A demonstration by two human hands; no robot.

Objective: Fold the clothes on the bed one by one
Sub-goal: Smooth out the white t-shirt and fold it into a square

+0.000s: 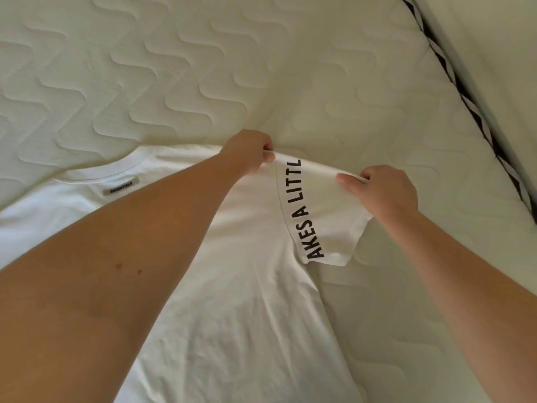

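A white T-shirt (244, 286) lies flat on the bed with its collar and a grey label toward the upper left. Its right sleeve (325, 216), printed with black letters, is lifted off the mattress. My left hand (250, 152) pinches the sleeve's top edge near the shoulder seam. My right hand (380, 190) pinches the same edge farther out, at the sleeve's end. The sleeve hangs stretched between both hands, its lower corner drooping toward the mattress.
The quilted cream mattress (174, 68) fills the view above and right of the shirt. Its edge with black-and-white piping (465, 97) runs diagonally at the upper right, beside a pale wall.
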